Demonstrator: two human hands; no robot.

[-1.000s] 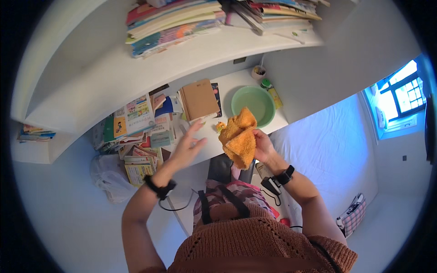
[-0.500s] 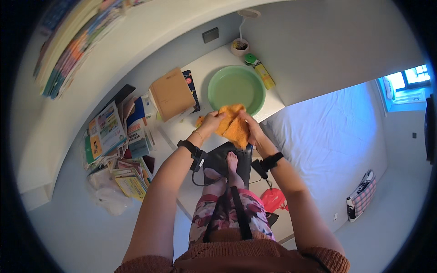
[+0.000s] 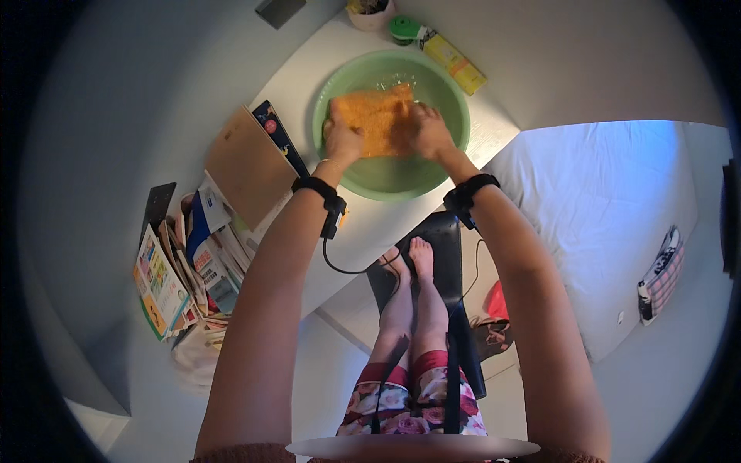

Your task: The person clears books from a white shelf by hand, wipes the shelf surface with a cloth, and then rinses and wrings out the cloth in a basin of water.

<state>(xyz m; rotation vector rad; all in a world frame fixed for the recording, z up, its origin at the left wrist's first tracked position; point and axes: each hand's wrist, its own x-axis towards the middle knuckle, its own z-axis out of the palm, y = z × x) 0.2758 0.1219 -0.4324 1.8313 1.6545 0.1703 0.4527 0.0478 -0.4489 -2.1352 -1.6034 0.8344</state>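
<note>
An orange cloth (image 3: 375,117) lies spread out in the green basin (image 3: 386,191), which holds water and stands on the white desk. Its left edge is gripped by my left hand (image 3: 343,141), the fingers curled over it. At the cloth's right edge, my right hand (image 3: 431,131) grips it the same way, its fingertips slightly blurred. Both hands are inside the basin's rim, and each wrist wears a black strap.
Left of the basin stand a brown folder (image 3: 251,166) and a dark book (image 3: 279,137), with piled books and papers (image 3: 166,285) beyond. Behind it are a yellow box (image 3: 455,62), a green round item (image 3: 404,29) and a plant pot (image 3: 370,14). A bed (image 3: 594,201) is at right.
Both hands have moved forward from the desk's near edge into the basin, taking the cloth along. Bunched up before, the cloth is now spread in the water. The view has shifted too.
</note>
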